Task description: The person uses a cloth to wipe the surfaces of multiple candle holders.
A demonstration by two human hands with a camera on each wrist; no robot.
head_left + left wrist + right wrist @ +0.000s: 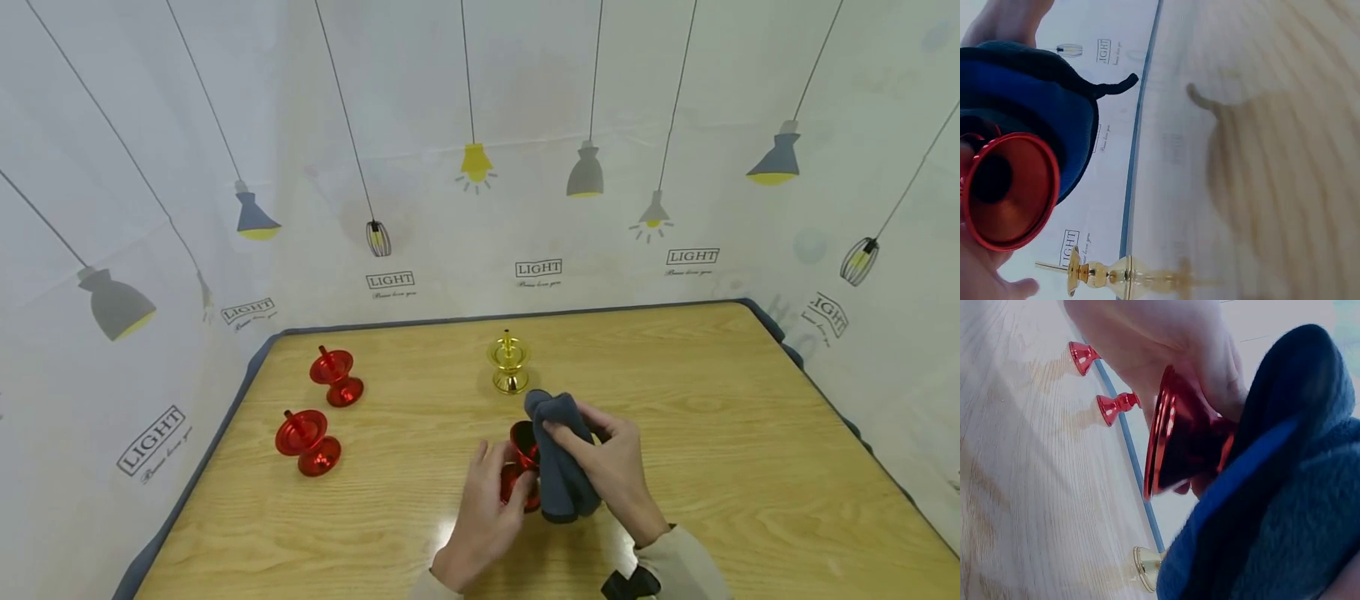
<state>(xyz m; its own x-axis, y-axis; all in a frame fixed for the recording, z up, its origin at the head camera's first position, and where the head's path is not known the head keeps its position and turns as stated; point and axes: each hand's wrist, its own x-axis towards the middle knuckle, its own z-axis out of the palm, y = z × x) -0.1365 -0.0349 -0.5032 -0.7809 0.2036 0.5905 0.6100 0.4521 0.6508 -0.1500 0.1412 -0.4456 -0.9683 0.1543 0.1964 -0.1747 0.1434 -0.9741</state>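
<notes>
My left hand (486,504) grips a shiny red candle holder (512,485) above the table, fingers and thumb around its side. The left wrist view shows the holder's hollow round base (1022,215) facing the camera. In my right hand (618,462) is a folded dark blue cloth (562,475), pinched between thumb and fingers. The cloth lies against the holder's right side and hides part of it. In the right wrist view the flared red base (1169,437) shows beside the cloth (1285,506).
Beyond the hands a gold candle holder (511,381) stands upright on the wooden table (750,442). Two more red candle holders, a nearer one (321,456) and a farther one (346,391), stand at the left. A light sheet printed with lamps (525,225) surrounds the table's far and side edges.
</notes>
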